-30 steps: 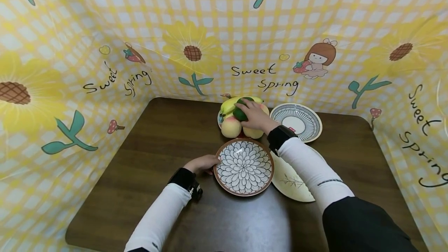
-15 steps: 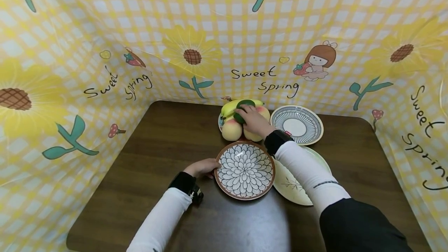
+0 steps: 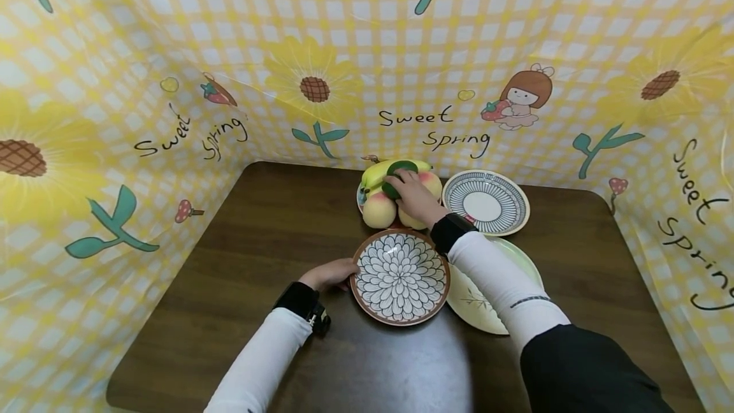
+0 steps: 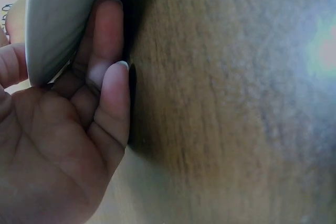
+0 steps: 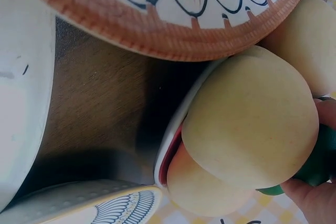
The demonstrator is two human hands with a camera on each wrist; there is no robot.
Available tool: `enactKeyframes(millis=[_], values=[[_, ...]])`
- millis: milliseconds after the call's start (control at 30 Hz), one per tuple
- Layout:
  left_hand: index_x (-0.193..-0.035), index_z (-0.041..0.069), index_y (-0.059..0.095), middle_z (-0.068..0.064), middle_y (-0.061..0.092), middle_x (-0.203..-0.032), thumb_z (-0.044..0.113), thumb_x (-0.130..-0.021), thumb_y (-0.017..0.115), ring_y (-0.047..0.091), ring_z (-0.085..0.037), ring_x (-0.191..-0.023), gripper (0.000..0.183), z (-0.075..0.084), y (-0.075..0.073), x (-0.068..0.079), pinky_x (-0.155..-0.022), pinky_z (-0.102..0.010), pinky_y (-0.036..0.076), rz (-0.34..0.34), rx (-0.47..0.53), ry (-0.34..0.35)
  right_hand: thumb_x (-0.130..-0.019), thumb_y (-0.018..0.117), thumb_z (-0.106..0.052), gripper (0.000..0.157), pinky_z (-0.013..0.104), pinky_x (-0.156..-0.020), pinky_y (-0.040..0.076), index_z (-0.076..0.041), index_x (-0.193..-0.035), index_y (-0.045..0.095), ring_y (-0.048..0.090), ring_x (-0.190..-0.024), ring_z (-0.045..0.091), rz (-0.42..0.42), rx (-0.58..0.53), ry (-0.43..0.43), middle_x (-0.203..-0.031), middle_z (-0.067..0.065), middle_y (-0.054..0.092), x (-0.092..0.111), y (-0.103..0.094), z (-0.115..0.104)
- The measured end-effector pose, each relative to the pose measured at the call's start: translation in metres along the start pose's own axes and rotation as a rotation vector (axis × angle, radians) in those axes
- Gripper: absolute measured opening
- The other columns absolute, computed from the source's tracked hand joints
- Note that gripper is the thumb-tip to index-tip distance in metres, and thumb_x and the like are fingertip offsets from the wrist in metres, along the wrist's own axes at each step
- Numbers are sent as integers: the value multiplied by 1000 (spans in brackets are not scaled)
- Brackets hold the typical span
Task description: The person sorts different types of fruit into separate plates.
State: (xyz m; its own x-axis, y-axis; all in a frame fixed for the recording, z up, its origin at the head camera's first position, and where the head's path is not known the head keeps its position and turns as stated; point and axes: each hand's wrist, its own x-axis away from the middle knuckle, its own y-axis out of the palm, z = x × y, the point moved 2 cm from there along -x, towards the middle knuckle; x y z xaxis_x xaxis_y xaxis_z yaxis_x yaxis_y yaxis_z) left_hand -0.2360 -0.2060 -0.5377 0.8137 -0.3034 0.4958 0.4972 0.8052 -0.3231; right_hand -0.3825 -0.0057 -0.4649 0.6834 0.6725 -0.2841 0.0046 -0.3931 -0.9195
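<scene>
My left hand [image 3: 329,274] grips the left rim of a brown-rimmed plate [image 3: 400,278] with a black-and-white petal pattern. In the left wrist view its thumb lies over the rim, and the fingers are curled beneath the pale underside [image 4: 60,24]. Farther back, my right hand [image 3: 417,199] holds a dark green avocado [image 3: 408,165] on top of the piled fruit. Yellow bananas [image 3: 374,174] lie behind it, and peaches [image 3: 379,211] sit in front and to the right. The right wrist view shows fingers on the green avocado [image 5: 321,156] behind a large peach [image 5: 251,119].
The fruit rests in a dish [image 3: 360,197] with little rim showing. To its right stands a plate with dark radial lines [image 3: 497,202]. A pale plate with a twig print [image 3: 477,308] lies partly under my right forearm. Checked cloth [image 3: 321,5] encloses the wooden table [image 3: 246,253].
My right hand has shifted slightly left, and its fingers have drawn in around the avocado. The left hand and the petal-pattern plate stay in place.
</scene>
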Motion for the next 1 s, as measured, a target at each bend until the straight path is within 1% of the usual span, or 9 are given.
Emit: enactKeyframes(millis=[100, 300, 400, 600, 767, 867, 900, 1000], values=[[-130, -10, 51, -4, 59, -94, 13, -99, 40, 55, -7, -71, 41, 0, 0, -1, -65, -20, 46, 4, -15, 2, -93, 67, 3, 55, 55, -118, 40, -2, -145, 52, 43, -140, 48, -3, 7, 10, -148, 30, 47, 0, 0, 0], [-128, -9, 52, -1, 57, -87, 13, -98, 40, 52, -8, -69, 40, -1, 3, -1, -63, -19, 44, 17, -31, 0, -92, 68, 3, 55, 54, -117, 41, -2, -145, 52, 45, -139, 47, 0, 15, 0, -146, 29, 49, 2, -1, 0], [-130, -9, 52, -2, 57, -89, 13, -98, 39, 52, -9, -70, 41, -1, 2, 0, -63, -20, 44, 25, -31, 0, -92, 68, 3, 56, 54, -118, 40, -2, -145, 52, 43, -140, 47, 3, 3, -1, -147, 29, 48, 2, -3, -2], [-130, -10, 52, -6, 59, -95, 13, -99, 39, 53, -8, -71, 41, 2, -2, -1, -64, -20, 45, 23, -50, 24, -95, 67, 0, 54, 53, -120, 38, -2, -146, 52, 42, -142, 46, 27, -20, -4, -148, 27, 48, -1, -10, -4], [-131, -10, 51, -9, 61, -97, 13, -100, 40, 55, -9, -72, 41, 4, -3, -1, -65, -22, 47, 23, -46, 21, -97, 66, -5, 50, 52, -118, 41, -4, -146, 53, 43, -141, 45, 58, -13, -11, -147, 27, 48, 0, -18, -9], [-130, -8, 53, -10, 63, -96, 17, -100, 43, 57, -11, -74, 40, -5, -6, -8, -66, -24, 49, -7, -51, 37, -96, 68, -5, 52, 51, -117, 43, -5, -146, 53, 44, -142, 44, 64, -4, -13, -148, 27, 49, 5, -24, -13], [-128, -5, 55, -8, 63, -94, 22, -101, 44, 58, -11, -72, 39, -18, -9, -17, -64, -24, 49, -36, -49, 78, -96, 69, -5, 52, 51, -117, 43, -5, -146, 54, 45, -141, 44, 63, 0, -13, -148, 27, 49, 7, -26, -14], [-126, -2, 55, -8, 64, -95, 25, -102, 45, 61, -13, -74, 38, -28, -9, -23, -65, -25, 52, -57, -68, 94, -94, 70, -2, 56, 51, -116, 44, -5, -147, 53, 44, -142, 43, 47, -7, -2, -150, 26, 48, 14, -32, -18]])
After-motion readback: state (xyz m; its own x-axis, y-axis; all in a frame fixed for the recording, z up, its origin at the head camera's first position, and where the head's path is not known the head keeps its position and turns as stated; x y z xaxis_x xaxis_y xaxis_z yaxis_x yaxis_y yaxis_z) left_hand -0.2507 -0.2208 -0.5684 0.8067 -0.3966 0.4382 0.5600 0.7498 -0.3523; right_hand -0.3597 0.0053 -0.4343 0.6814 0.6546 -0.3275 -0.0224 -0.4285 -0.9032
